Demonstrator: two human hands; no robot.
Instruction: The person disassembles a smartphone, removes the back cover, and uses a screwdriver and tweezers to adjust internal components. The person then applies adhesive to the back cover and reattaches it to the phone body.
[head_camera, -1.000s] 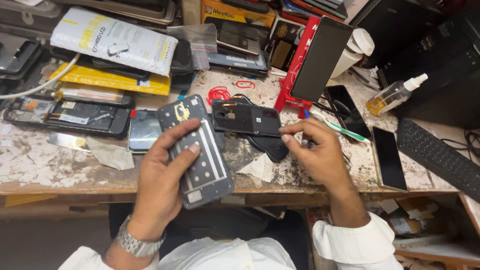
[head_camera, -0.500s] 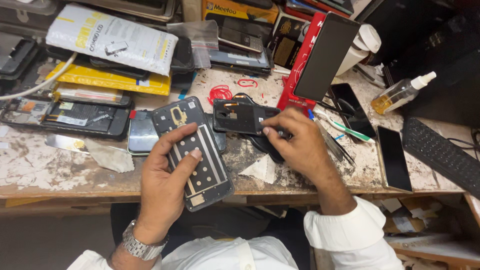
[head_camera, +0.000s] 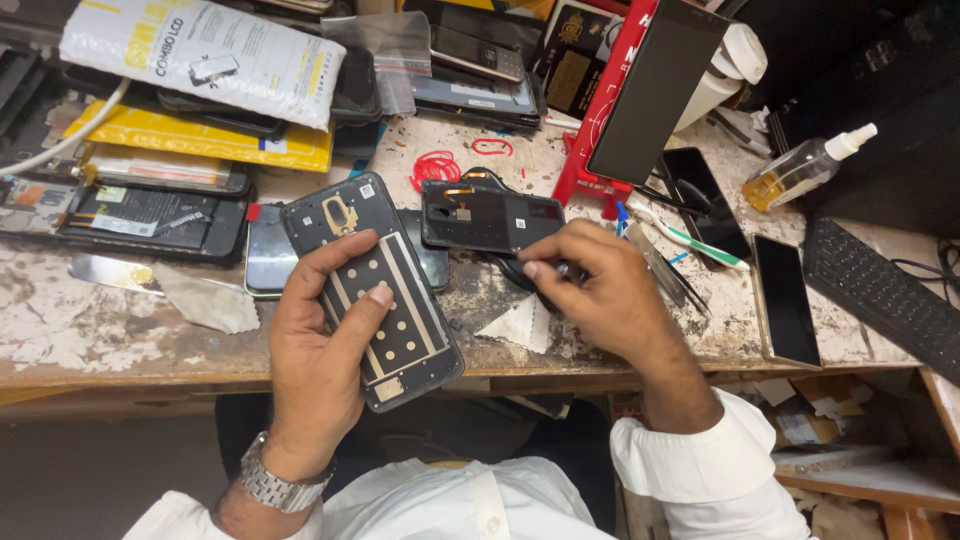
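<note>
The left hand (head_camera: 320, 340) grips a dark phone back panel (head_camera: 375, 290), thumb across its inner face, over the workbench (head_camera: 60, 330) edge. The panel shows pale strips, rows of small dots and a gold camera cut-out near its top. The right hand (head_camera: 600, 290) is closed, pinching the corner of a smaller black inner cover (head_camera: 490, 218) that lies just beyond the panel. Whatever the fingertips also hold is hard to make out. Behind lie red rubber bands (head_camera: 435, 168), a spray bottle (head_camera: 800, 170) and a keyboard (head_camera: 885, 295), cut off at the right edge.
</note>
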